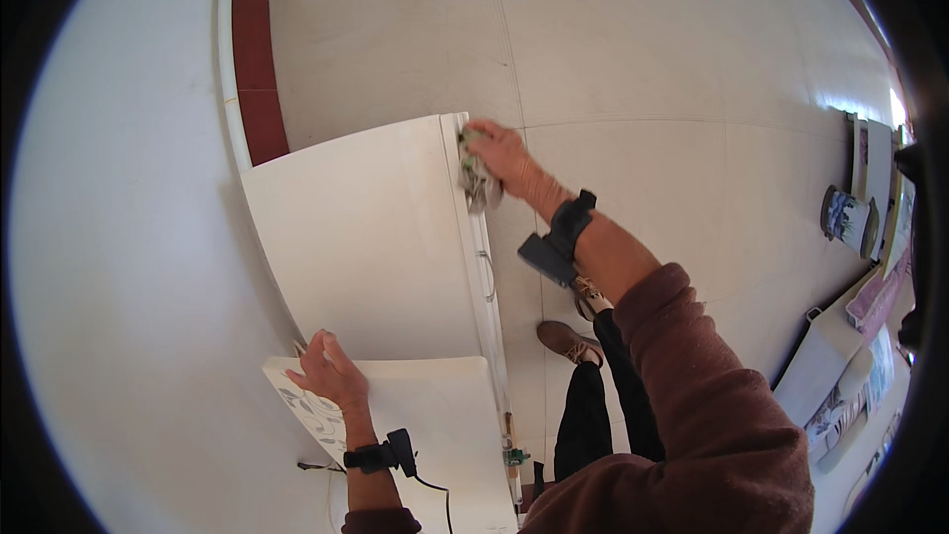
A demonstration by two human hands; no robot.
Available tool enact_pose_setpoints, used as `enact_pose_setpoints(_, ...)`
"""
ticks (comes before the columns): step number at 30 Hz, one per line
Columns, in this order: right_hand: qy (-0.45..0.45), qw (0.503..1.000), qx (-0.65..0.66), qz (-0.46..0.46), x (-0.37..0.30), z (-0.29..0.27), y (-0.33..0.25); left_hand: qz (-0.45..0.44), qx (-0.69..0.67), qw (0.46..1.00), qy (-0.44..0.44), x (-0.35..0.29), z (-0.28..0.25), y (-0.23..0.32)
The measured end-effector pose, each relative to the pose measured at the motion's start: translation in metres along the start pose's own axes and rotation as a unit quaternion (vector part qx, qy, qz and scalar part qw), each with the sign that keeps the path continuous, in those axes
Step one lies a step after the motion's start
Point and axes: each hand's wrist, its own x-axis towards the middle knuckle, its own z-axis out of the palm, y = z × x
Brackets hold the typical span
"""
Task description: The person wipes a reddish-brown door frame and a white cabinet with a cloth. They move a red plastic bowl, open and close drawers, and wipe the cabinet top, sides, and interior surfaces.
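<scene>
A white cabinet-like unit stands before me, with a smooth top and a slim handle on its right side. My right hand is closed on a crumpled greyish-green cloth and presses it against the unit's upper right edge, near the far corner. My left hand lies over the far left corner of a nearer white panel with a grey leaf pattern on its left side. Its fingers look apart, and nothing shows in them, though part of the hand's underside is hidden.
A pale wall with a white pipe and a dark red skirting strip runs along the left. Pale floor tiles lie beyond. My shoe is right of the unit. A patterned stool and furniture with fabrics stand at the right.
</scene>
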Motion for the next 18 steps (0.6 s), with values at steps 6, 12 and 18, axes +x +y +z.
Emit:
enact_pose_setpoints(6, 0.053, 0.964, -0.238, -0.108, 0.014, -0.006, 0.037, -0.012, 0.012, 1.0, -0.014, -0.001, 0.0, -0.001)
enact_pose_setpoints(12, -0.021, 0.984, -0.177, -0.007, -0.032, -0.036, 0.151, -0.039, -0.036, 0.999, -0.012, -0.004, 0.0, 0.0)
enact_pose_setpoints(18, -0.028, 0.977, -0.097, 0.19, -0.114, -0.047, 0.213, -0.031, -0.015, 0.999, -0.01, -0.003, -0.003, 0.005)
